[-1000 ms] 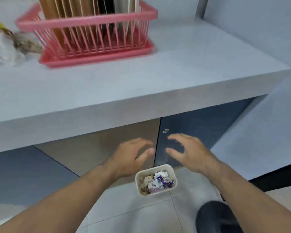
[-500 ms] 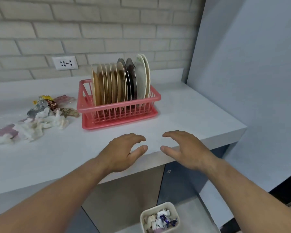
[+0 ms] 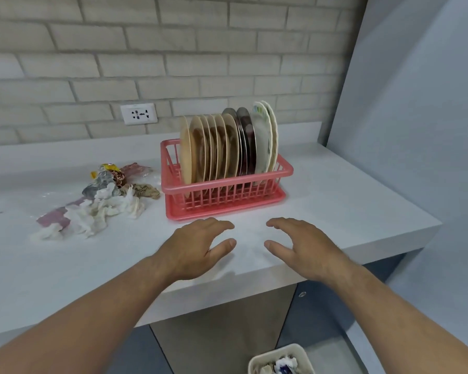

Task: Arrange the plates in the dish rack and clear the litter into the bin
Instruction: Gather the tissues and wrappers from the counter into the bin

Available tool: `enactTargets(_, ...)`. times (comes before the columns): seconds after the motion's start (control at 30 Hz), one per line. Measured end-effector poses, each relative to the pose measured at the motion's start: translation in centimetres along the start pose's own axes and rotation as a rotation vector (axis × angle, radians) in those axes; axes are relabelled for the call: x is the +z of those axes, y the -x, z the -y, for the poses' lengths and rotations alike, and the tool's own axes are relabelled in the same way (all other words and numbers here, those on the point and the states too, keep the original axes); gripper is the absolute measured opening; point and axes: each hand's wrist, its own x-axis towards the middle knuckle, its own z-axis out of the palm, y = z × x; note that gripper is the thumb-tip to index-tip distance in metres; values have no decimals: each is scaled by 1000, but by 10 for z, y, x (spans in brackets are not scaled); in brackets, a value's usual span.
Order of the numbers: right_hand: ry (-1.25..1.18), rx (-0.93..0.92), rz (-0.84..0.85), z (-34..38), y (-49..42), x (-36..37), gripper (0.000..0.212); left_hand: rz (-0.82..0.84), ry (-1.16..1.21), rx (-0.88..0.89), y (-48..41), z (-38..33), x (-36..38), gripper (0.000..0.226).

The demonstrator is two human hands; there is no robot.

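The plates [image 3: 227, 147] are standing on edge in the dish rack [image 3: 229, 186], which is sitting on the counter [image 3: 335, 201] — the litter [image 3: 100, 206] is lying just left of it. The left hand [image 3: 195, 247] and right hand [image 3: 305, 247] are hovering before the rack, and the bin [image 3: 273, 352] is sitting below.

The person straightens up. The left hand [image 3: 196, 248] and right hand [image 3: 305, 247] rise from over the bin [image 3: 270, 352] on the floor and now hover above the counter [image 3: 335, 211], just in front of the dish rack [image 3: 227, 182].
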Motion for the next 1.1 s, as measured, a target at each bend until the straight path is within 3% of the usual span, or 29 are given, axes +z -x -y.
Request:
enactTargets(0.27,-26,-1,12,42,-37,22,41,-34,-49,-13,10,67,-8,45)
enactTargets(0.37,-66,30,-14,74,-68,43,33,-70,-103,22,13,130,-18,40)
enactTargets(0.53,-148,85,-20,126,-106,77,24,-274,-290,108,-15,226,-46,38)
enactTargets(0.67,-172,116,-27,156,-124,101,26,-68,-315,15,-44,264,-54,54)
enactTargets(0.73,-169,131,-18,169,-129,109,28,68,-440,-21,-54,269,-47,52)
enactTargets(0.83,-152,158,-16,178,-135,118,28,87,-596,127,-51,269,-25,30)
enactTargets(0.93,-151,171,-31,184,-141,125,25,73,-607,221,-44,272,-12,18)
enactTargets(1.03,-155,167,-55,191,-147,133,24,-7,-579,325,-46,277,-6,26)
enactTargets(1.1,-166,167,-72,195,-151,137,22,-91,-525,366,-46,278,-7,16)
